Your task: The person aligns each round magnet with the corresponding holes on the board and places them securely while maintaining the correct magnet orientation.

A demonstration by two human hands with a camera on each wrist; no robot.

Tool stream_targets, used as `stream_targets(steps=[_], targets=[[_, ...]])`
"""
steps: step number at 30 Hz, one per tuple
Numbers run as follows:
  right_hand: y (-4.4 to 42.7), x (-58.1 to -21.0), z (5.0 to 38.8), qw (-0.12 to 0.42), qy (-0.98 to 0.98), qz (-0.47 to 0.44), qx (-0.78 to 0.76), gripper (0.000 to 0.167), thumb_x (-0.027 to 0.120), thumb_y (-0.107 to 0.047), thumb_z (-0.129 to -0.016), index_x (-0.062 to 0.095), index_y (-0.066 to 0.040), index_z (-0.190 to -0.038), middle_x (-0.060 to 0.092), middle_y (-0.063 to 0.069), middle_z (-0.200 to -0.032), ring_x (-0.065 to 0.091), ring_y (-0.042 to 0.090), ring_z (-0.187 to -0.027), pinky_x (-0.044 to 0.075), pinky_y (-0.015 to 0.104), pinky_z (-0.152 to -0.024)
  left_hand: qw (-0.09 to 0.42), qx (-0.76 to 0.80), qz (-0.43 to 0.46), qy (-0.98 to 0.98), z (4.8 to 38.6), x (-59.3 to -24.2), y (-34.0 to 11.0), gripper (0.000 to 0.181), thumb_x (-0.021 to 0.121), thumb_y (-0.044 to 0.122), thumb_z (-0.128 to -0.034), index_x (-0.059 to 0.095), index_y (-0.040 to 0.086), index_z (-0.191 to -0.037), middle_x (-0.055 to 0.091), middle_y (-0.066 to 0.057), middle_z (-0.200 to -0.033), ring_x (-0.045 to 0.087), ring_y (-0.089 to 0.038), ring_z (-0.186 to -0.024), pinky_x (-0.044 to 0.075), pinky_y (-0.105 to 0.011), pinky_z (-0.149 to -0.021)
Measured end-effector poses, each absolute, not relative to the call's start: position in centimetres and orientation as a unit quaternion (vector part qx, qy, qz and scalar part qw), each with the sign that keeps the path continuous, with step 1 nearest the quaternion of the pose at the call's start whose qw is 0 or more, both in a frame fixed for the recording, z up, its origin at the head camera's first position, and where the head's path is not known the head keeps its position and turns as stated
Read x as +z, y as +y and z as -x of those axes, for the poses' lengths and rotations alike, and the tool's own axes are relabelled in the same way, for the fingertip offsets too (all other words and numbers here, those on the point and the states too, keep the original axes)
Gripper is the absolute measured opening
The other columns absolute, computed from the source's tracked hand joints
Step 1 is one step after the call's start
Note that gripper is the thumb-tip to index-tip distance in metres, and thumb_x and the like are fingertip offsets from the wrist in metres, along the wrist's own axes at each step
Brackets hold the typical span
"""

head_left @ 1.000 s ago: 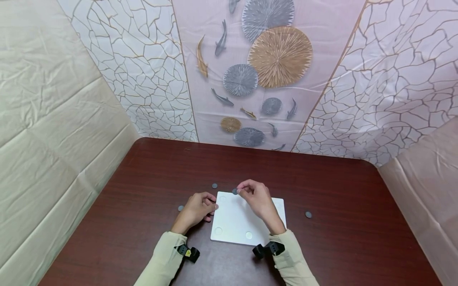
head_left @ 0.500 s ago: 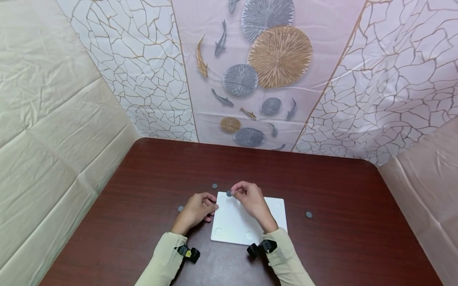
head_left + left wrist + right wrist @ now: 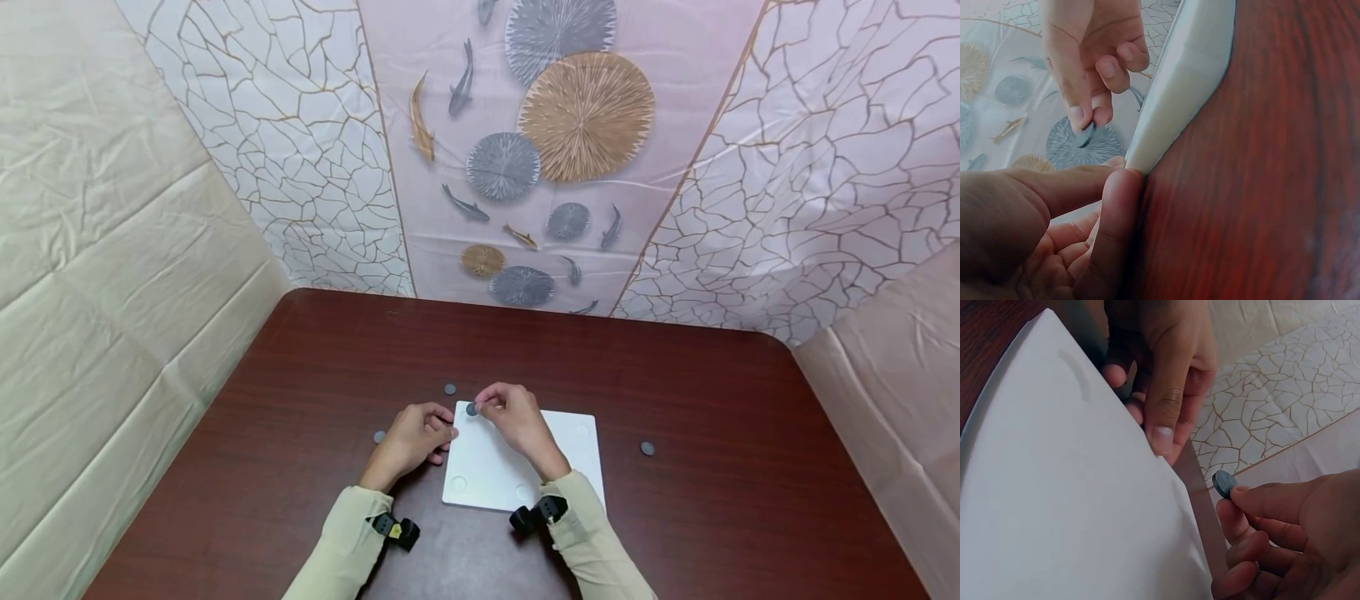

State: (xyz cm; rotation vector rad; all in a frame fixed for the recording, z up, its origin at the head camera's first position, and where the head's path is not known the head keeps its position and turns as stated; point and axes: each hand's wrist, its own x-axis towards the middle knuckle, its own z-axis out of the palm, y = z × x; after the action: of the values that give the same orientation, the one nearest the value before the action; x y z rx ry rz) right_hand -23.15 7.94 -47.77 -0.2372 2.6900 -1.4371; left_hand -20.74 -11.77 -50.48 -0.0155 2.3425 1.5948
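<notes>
A white rectangular board (image 3: 491, 467) with shallow round recesses near its edges lies on the table. My left hand (image 3: 411, 437) pinches its left edge, the thumb showing on the upper face in the right wrist view. Between thumb and forefinger of my right hand (image 3: 517, 418) is a small dark grey disc (image 3: 1224, 484), tilted and held just above the board's far left corner. The left wrist view also shows this disc (image 3: 1086, 135) at the fingertips, apart from the board. Part of the board is hidden under my right hand and forearm.
One loose grey disc (image 3: 450, 389) lies beyond the board's far left corner. Another disc (image 3: 378, 436) is left of my left hand, and a third disc (image 3: 647, 448) sits right of the board. A patterned cloth (image 3: 517, 233) hangs behind the dark red wooden table (image 3: 360, 350).
My right hand has moved left and slightly down with the disc, from the board's far edge to above its far left corner. My left hand has stayed on the board's edge.
</notes>
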Motion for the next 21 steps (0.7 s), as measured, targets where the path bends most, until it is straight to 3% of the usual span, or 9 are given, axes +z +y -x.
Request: stream_targets(steps=[10, 21], targets=[[7.4, -48.1, 23.4, 0.048, 0.889, 0.075, -0.449, 0.005, 0.074, -0.007, -0.095, 0.078, -0.006, -0.092, 0.073, 0.000, -0.084, 0.058, 0.012, -0.075, 0.047, 0.029, -0.069, 0.149, 0.554, 0.006, 0.819, 20.8, -50.6, -11.8, 0.021, 0.075, 0.010, -0.0981, 0.067, -0.001, -0.115, 0.070, -0.009, -0.084, 0.069, -0.014, -0.064, 0.060, -0.031, -0.058], [6.7, -48.3, 23.4, 0.049, 0.919, 0.054, -0.387, 0.008, 0.074, -0.009, -0.096, 0.078, -0.013, -0.090, 0.066, -0.003, -0.076, 0.055, 0.012, -0.066, 0.042, 0.028, -0.060, 0.154, 0.556, -0.004, 0.817, 20.8, -50.6, -11.9, 0.022, 0.074, 0.011, -0.0987, 0.067, -0.001, -0.116, 0.070, -0.009, -0.085, 0.070, -0.016, -0.067, 0.061, -0.031, -0.059]])
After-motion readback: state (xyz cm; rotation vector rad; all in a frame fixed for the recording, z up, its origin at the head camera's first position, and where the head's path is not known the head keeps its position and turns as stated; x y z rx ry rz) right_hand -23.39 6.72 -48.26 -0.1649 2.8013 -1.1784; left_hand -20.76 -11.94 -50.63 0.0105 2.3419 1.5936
